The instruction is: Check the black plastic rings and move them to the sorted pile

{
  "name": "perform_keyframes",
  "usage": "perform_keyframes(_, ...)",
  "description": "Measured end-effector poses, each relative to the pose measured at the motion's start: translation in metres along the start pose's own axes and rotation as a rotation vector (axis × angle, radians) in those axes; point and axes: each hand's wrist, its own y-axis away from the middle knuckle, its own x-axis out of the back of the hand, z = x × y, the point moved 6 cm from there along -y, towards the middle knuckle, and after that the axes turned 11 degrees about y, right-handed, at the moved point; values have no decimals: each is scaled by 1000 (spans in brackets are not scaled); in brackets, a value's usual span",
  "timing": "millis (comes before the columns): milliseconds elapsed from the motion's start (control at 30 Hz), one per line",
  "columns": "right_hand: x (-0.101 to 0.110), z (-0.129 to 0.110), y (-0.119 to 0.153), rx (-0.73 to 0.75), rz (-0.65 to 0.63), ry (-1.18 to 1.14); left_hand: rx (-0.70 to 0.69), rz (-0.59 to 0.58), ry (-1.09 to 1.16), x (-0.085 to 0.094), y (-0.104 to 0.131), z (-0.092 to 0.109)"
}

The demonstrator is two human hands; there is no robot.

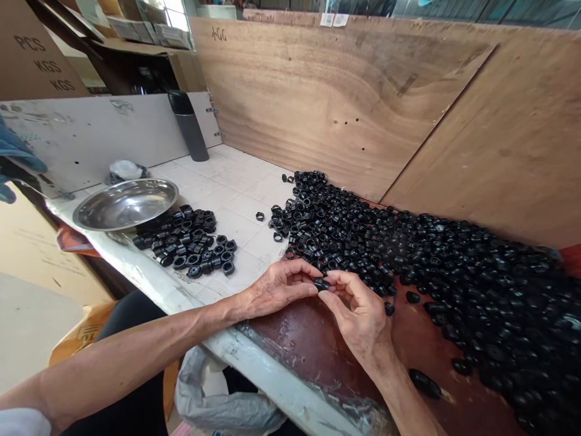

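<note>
Between the fingertips of both hands is a small black plastic part (322, 284), partly covered by the fingers. My left hand (281, 286) pinches it from the left with thumb and fingers. From the other side, my right hand (358, 312) grips it between thumb and index finger. Just behind the hands lies a large heap of black plastic parts (345, 230), many of them ring-shaped. A smaller pile of black parts (190, 239) sits to the left on the pale tiled surface. One loose black ring (259, 216) lies between the two piles.
A shallow steel bowl (127, 206) stands at the left edge, beside a dark grey bottle (188, 127). Plywood boards (345, 103) wall the back. A black oblong object (424, 383) lies near my right forearm. A whitish sack (222, 406) hangs below the front edge.
</note>
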Motion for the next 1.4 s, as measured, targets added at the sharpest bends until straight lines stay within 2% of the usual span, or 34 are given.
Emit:
perform_keyframes(100,-3,7,3,-52,18,-14,-21,-3,-8,0,0,-1)
perform_keyframes(200,-1,7,3,-41,59,61,-56,-9,-35,-2,1,0)
perform_keyframes(400,3,-15,4,189,26,254,-92,-34,-60,-4,2,4)
perform_keyframes(500,4,-19,3,232,13,277,-109,-49,-67,-5,2,7)
perform_keyframes(667,-2,-14,1,231,-5,357,-130,-102,-163,-8,4,8)
perform_keyframes(833,2,-12,3,158,68,336,-85,-61,-105,-5,2,5)
perform_keyframes(933,2,-18,4,203,44,267,-79,-39,-61,-4,2,6)
perform_keyframes(1033,1,-22,3,244,32,291,-102,-48,-78,-4,2,8)
perform_keyframes(1167,3,-19,3,197,34,345,-112,-51,-93,-5,2,8)
perform_keyframes(1400,2,-21,2,130,-33,269,-116,-4,-108,-2,2,11)
